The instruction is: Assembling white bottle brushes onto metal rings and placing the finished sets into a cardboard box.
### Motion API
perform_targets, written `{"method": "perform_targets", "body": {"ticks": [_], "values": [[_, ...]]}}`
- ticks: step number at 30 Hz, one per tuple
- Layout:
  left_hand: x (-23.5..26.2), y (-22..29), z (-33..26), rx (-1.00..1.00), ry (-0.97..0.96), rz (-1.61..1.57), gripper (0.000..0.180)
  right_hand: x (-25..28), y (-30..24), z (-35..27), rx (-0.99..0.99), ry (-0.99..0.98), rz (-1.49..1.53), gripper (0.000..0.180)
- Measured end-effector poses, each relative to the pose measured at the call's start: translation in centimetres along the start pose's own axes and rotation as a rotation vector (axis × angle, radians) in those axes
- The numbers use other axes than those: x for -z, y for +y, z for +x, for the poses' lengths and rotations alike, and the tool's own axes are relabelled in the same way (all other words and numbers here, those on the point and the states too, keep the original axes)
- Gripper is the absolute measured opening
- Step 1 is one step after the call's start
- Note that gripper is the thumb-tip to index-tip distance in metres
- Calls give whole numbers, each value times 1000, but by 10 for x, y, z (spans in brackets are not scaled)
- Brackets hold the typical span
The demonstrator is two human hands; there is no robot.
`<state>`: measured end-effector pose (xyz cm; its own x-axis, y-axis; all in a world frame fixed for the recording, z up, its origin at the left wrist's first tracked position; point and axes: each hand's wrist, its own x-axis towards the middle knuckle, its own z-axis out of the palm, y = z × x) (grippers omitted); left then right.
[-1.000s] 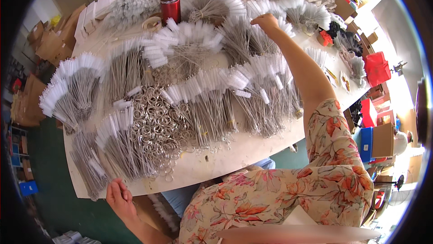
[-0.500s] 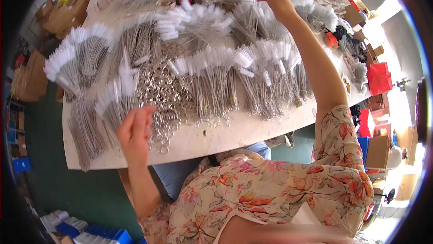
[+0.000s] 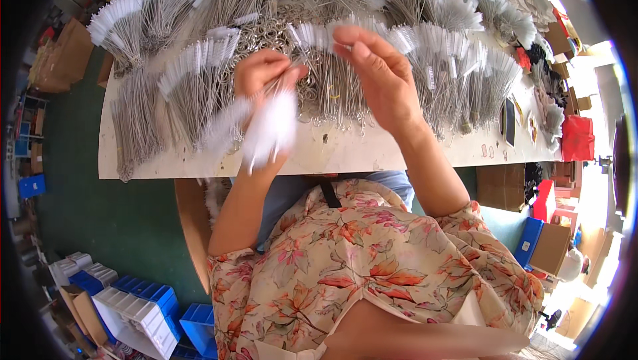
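My left hand point(image 3: 259, 84) is closed round the wire stems of a few straw-cleaning brushes, over the near middle of the table. Their white bristle ends point(image 3: 271, 130) hang toward me, smeared by motion. To the right of it, my right hand point(image 3: 385, 77) is raised with fingers stretched toward the left hand and thumb apart; nothing shows in it. Beneath and behind both hands lies a heap of small metal rings point(image 3: 262, 37). Bundles of the same brushes flank it, such as one on the left point(image 3: 199, 61) and one on the right point(image 3: 452, 61).
More brush bundles point(image 3: 156, 1) cover the far part of the white table point(image 3: 372, 154). A dark phone-like slab point(image 3: 510, 122) lies near the right end. A red bag point(image 3: 578, 137) is beyond that end. Blue and white bins point(image 3: 136, 313) stand on the green floor at lower left.
My right hand has come back from the far side of the table to the middle. My left hand has moved right and up, with brushes now plainly seen in it. The view has shifted.
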<state>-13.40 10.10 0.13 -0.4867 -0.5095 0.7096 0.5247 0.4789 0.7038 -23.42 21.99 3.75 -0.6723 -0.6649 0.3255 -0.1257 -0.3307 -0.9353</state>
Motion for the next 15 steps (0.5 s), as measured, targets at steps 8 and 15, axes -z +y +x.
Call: {"method": "perform_targets", "body": {"ticks": [8, 15], "values": [[-19, -13, -60, -274, -164, 183, 33, -7, 42, -46, -556, 171, 754, 25], [15, -4, -102, 17, -384, 195, 18, 58, -30, -35, -392, -795, -1119, 17]]}}
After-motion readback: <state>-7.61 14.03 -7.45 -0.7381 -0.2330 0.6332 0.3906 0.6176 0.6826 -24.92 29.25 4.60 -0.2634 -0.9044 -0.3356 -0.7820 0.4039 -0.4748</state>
